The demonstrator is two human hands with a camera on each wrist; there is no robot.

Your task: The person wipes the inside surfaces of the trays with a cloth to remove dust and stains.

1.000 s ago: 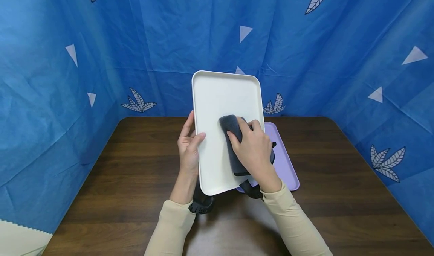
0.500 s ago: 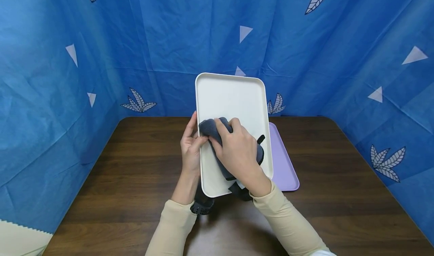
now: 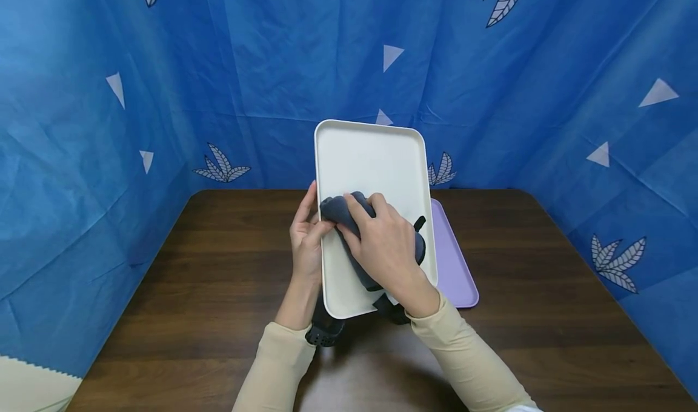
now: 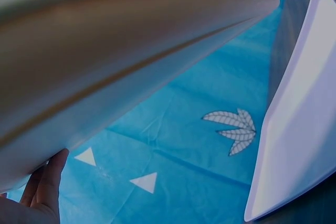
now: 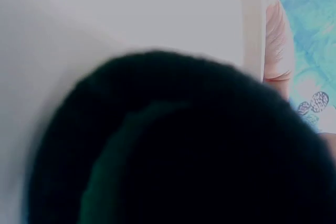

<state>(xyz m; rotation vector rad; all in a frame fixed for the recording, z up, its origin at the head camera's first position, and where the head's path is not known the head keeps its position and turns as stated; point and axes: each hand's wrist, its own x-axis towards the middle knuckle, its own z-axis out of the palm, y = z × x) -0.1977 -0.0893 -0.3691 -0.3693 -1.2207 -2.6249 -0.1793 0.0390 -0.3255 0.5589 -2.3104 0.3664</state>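
White from rim to rim, the long tray (image 3: 371, 163) is tipping up on its short end in the head view, above the brown table (image 3: 234, 279). Its long side is running up and down, its top is leaning a little left, and its inside is facing the person. The left hand (image 3: 306, 242) is holding its left side, thumb in front. The right hand (image 3: 384, 236) is pinching a bunched grey cloth (image 3: 333, 209) over the lower half, and one end is pointing at the left rim. Compared with a second ago, the right hand and cloth are sitting farther left, close to the left thumb. One purple tray (image 3: 457, 260) is lying partly behind, so two trays are showing, with one cloth and two hands.

In the left wrist view, the long tray is slanting across the top left, and the left hand's fingers are touching its edge. The purple tray is showing at the right.

In the right wrist view, one blurry dark shape is blocking the right hand, so I cannot tell its grip there.
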